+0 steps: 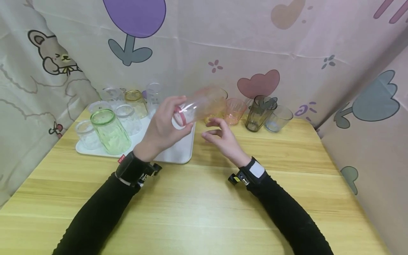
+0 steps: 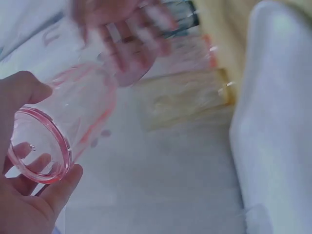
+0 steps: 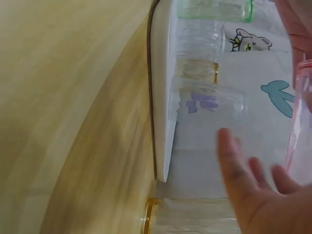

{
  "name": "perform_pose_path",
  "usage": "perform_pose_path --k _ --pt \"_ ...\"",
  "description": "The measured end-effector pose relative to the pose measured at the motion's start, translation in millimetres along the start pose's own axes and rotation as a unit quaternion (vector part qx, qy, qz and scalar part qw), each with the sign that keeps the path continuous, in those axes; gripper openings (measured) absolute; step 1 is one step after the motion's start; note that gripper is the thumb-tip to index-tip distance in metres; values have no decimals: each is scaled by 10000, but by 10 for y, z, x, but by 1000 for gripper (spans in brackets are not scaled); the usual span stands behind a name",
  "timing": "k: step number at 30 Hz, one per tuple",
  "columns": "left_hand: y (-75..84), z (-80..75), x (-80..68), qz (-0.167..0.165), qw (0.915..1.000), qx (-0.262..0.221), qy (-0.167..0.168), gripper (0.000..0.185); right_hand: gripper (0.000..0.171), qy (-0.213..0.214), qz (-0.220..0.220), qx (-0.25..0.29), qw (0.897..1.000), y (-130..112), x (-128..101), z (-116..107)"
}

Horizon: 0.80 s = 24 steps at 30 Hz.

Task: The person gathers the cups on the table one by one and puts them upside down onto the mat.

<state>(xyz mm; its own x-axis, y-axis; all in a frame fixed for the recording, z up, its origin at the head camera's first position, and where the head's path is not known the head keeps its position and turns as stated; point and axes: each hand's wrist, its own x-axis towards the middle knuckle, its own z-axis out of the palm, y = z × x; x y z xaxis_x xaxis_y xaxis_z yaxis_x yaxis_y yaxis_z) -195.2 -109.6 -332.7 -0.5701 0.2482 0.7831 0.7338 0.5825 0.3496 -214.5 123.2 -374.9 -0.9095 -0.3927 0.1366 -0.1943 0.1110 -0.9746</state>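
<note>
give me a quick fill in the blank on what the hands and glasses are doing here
1. The left hand holds a clear glass with a ____ rim.
2. That glass is held on its ____, not upright.
3. The green glass stands on the white ____.
4. The right hand holds ____.

Missing words: pink; side; tray; nothing

Both forearms in black sleeves reach forward, each wrist wearing a dark strap. The left hand (image 1: 164, 129) is raised, its thumb and fingers (image 2: 29, 163) curled in a grip with the thumb on top. The right hand (image 1: 223, 140) hovers just beside it, palm turned inward, fingers loosely bent and holding nothing.
</note>
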Motion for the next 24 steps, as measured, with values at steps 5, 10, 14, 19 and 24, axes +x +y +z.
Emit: perform_pose_path --k 5,10,14,19,24 --pt "-29 -127 145 -277 9990 30 349 66 64 -496 585 -426 9961 22 81 87" --pt "-40 -220 243 -721 9955 165 584 69 70 -670 1176 -590 9890 39 173 203" --pt "-38 -294 261 -1388 9887 194 524 72 82 -598 1396 -857 9847 75 251 284" --pt "-71 -395 250 -2218 9742 109 416 81 93 -587 1335 -1375 9797 119 313 365" --pt "-151 -475 231 -2498 9667 156 538 78 81 -708 1048 -2296 9650 168 358 407"
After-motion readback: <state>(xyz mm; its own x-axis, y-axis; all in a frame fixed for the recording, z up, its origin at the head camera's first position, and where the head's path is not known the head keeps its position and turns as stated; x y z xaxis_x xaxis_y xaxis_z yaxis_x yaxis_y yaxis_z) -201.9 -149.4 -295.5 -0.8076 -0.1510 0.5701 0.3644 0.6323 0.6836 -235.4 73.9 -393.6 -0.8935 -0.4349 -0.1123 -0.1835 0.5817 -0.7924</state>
